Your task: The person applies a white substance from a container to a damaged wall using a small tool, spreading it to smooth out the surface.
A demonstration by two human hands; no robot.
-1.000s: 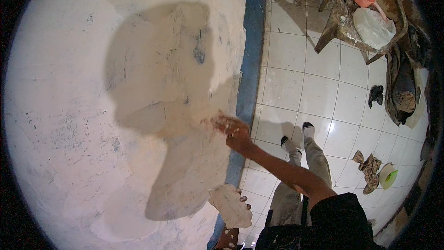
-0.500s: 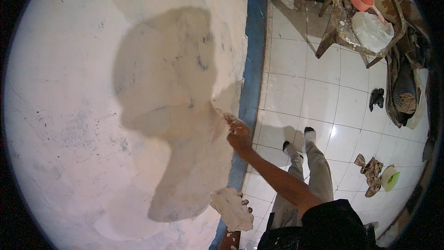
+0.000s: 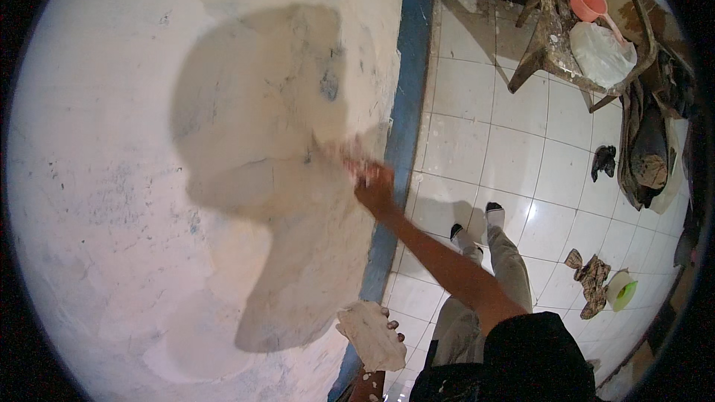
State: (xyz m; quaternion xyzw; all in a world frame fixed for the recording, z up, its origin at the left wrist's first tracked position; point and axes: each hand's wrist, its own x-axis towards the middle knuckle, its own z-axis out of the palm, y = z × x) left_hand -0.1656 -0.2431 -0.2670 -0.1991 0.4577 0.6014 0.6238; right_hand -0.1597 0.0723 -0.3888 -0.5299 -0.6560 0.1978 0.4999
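My right hand reaches out to the pale, patchy wall, its fingers closed on a putty knife. Motion smears the knife, and its thin end meets the wall inside my dark shadow. Lower down, my left hand grips a flat, putty-coated board close to the wall. Only its fingertips show, curled over the board's right edge; the palm is hidden. Dark scuffs and uneven patches of filler mark the wall's surface.
A blue band edges the wall beside the white tiled floor. A worn chair bears a pink dipper and a white plastic bag. Crumpled cloth and a green-and-white container lie to the right.
My right hand has moved up and left along the wall with the putty knife. My left hand and the board stay nearly where they were.
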